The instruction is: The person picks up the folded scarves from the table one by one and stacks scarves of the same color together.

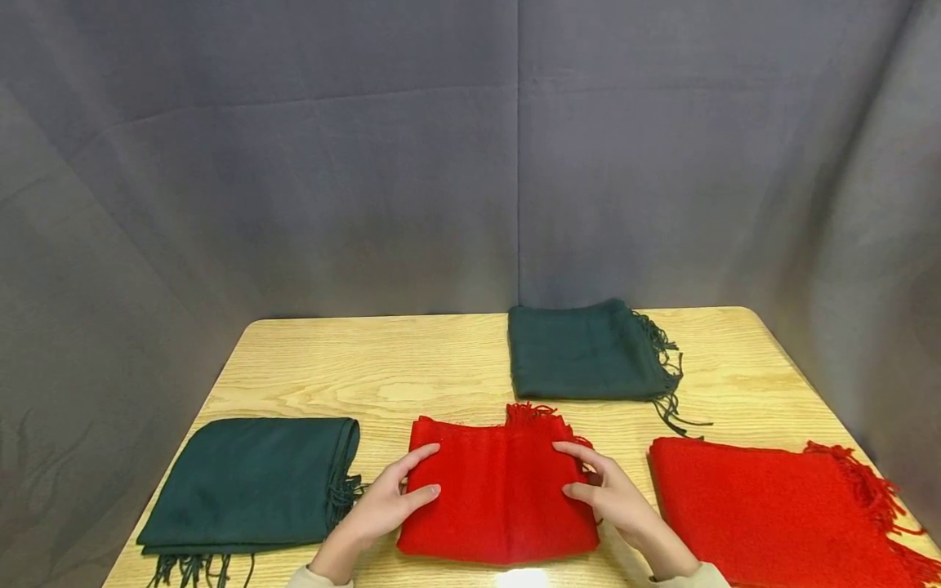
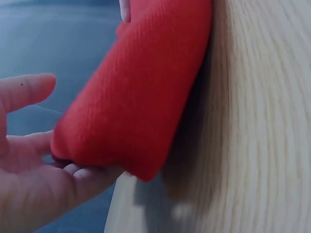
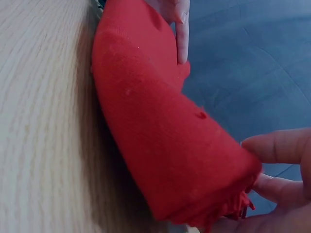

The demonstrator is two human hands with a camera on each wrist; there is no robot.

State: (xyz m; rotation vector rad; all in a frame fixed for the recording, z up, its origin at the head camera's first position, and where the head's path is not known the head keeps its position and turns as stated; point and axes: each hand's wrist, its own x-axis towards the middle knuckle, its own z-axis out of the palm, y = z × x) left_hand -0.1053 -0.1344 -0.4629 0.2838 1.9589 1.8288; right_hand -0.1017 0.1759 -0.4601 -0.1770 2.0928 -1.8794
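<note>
A folded red scarf (image 1: 470, 498) with fringe at its far edge is between my two hands, a crease running down its middle. My left hand (image 1: 390, 502) holds its left end, thumb and index finger over the top and other fingers under the edge. At the opposite end my right hand (image 1: 613, 494) grips the fringed side the same way. In the left wrist view, the left fingers (image 2: 92, 182) reach beneath the scarf's raised end. The right wrist view shows the right thumb (image 3: 277, 145) at the scarf's upper edge, with fringe hanging by the fingers.
A folded dark green scarf (image 1: 250, 482) lies at the left, its fringe toward the front and right. Another dark green scarf (image 1: 588, 351) is at the table's back edge. A second red scarf (image 1: 764, 506) lies at the right. Grey curtains (image 1: 412, 196) surround the wooden table (image 1: 382, 359).
</note>
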